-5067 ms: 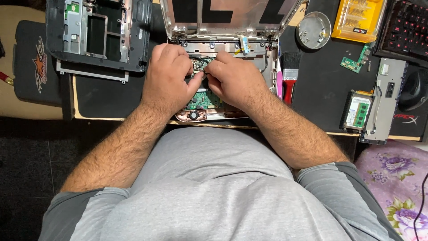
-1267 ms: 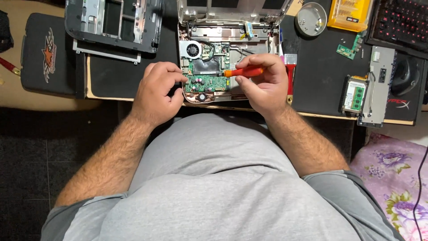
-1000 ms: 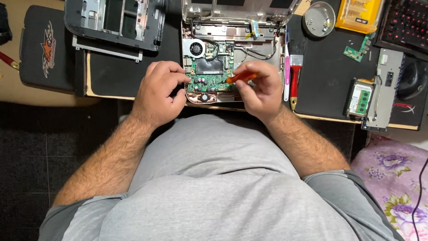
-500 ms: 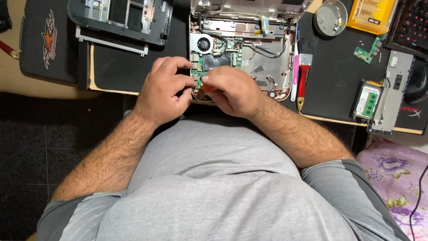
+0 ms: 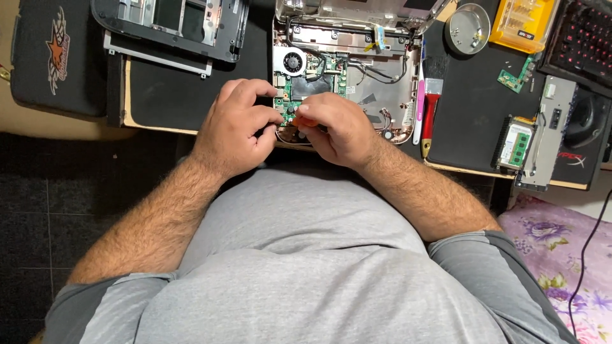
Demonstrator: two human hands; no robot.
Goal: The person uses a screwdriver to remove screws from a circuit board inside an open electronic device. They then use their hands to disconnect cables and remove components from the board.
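1. Laptop (image 5: 347, 70) sits top centre of the frame, bottom cover off, green board (image 5: 310, 83) and fan (image 5: 292, 62) exposed.
2. Your right hand (image 5: 335, 127) is clenched around an orange screwdriver (image 5: 302, 121), only a sliver showing, at the board's lower edge.
3. Your left hand (image 5: 236, 130) is curled, fingertips touching the laptop's lower left corner; whether it pinches anything cannot be told.
4. Progress: teardown looks well advanced. A removed frame (image 5: 172, 22) lies upper left; a memory module (image 5: 515, 143) and small board (image 5: 513, 78) lie right.
5. Remaining: board appears seated; cables attached.
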